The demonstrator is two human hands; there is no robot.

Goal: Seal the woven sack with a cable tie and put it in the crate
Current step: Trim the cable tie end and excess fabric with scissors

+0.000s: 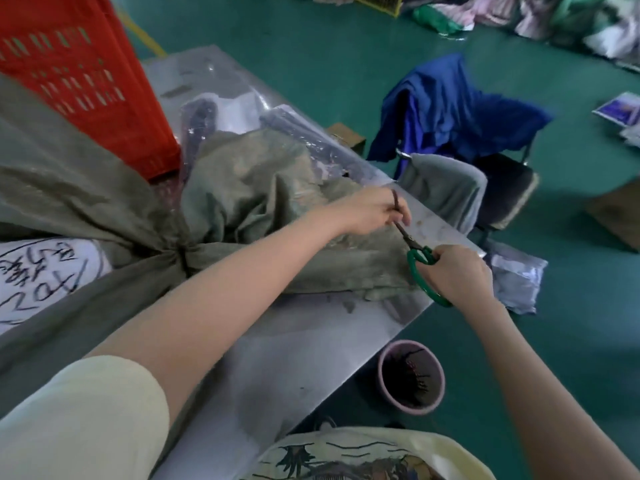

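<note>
A grey-green woven sack (79, 174) lies across the grey table (294, 344), its neck gathered tight at a bunch (180, 258). The loose sack mouth (263, 188) spreads out beyond the bunch. My left hand (372, 211) pinches a thin dark cable tie (395, 200) over the sack mouth. My right hand (457, 273) grips green-handled scissors (420, 259), whose blades point up to the tie just below my left fingers. A red slotted crate (79, 77) stands at the far left of the table, behind the sack.
Clear plastic garment bags (221, 109) lie on the table's far half. A pink bucket (410, 377) sits on the green floor by the table's near edge. A chair draped in blue cloth (450, 109) stands right of the table. Piles of clothes line the far floor.
</note>
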